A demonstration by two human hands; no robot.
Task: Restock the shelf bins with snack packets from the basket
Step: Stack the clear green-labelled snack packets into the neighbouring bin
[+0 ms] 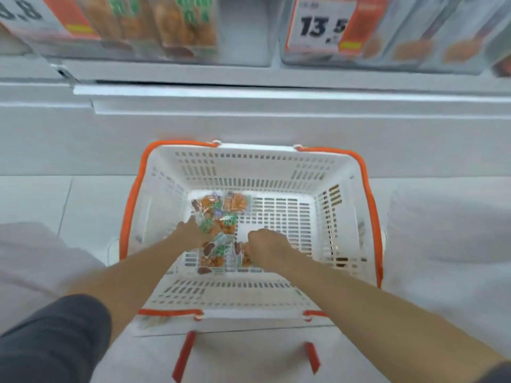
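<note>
A white slotted basket (276,164) with orange handles stands on the floor below the shelf. Several clear snack packets (221,211) with orange contents and green print lie on its left side. Both my hands reach down into it. My left hand (190,230) touches the packets in the middle of the pile; how its fingers lie is hidden. My right hand (265,244) is curled over a packet (214,255) at the near side of the pile and grips its right edge.
Clear shelf bins stand above: one (154,29) at the top left holds matching packets, another (414,34) at the top right has a 13.5 price tag (323,26). A white shelf ledge (249,92) juts out between bins and basket. White floor tiles flank the basket.
</note>
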